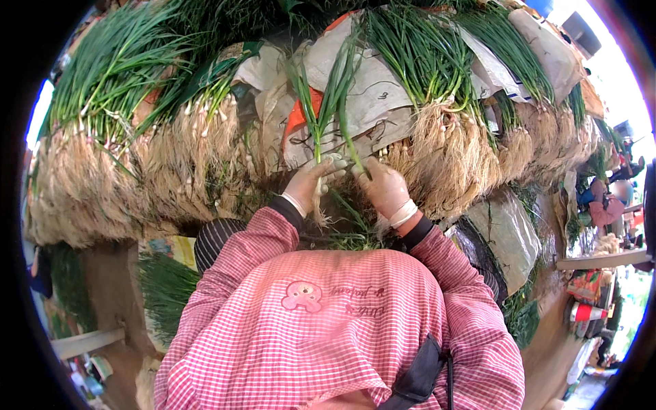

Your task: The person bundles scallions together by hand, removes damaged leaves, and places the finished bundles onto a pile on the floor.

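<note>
My left hand (305,183), in a thin translucent glove, is closed around a few spring onions (317,126). Their green leaves point away from me, and pale roots hang below the fingers. Gloved the same way, my right hand (387,190) pinches the lower part of a single green stalk (349,140) just to the right. The two hands are close together but apart, in front of my chest. Beyond them lie grey-white sacks (376,99) with an orange patch. A large rooted bunch of spring onions (451,147) rests right of my right hand.
More rooted spring onions (89,171) are heaped along the left, with another row (540,126) at the far right. Loose green leaves (355,236) lie below my hands. A plastic-covered bundle (502,236) sits by my right elbow. Another person (605,205) is at the right edge.
</note>
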